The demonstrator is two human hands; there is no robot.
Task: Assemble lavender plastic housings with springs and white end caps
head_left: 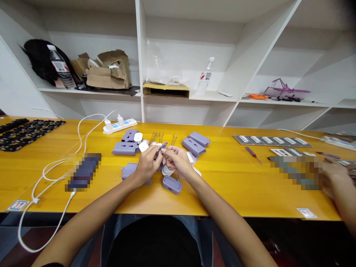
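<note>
Both of my hands meet over the middle of the table, fingers closed around a small purple plastic part point(160, 149). My left hand point(147, 163) grips it from the left, and my right hand point(178, 159) pinches it from the right; the fingers hide most of its shape. Just below them lies a purple oval-ended housing point(171, 184). Purple perforated housings point(125, 148) rest to the left, with more purple housings point(194, 146) to the right. Several metal coil springs point(174, 139) and white round-cornered pieces point(138, 138) sit behind and around my hands.
A phone point(85, 170) on a looping white cable lies left, near a power strip point(120, 126). Black parts point(30, 133) cover the far left. Rightward are a screwdriver point(253, 155), a tray of white pieces point(272, 141) and another person's hand point(335, 172). Shelves point(167, 22) stand behind.
</note>
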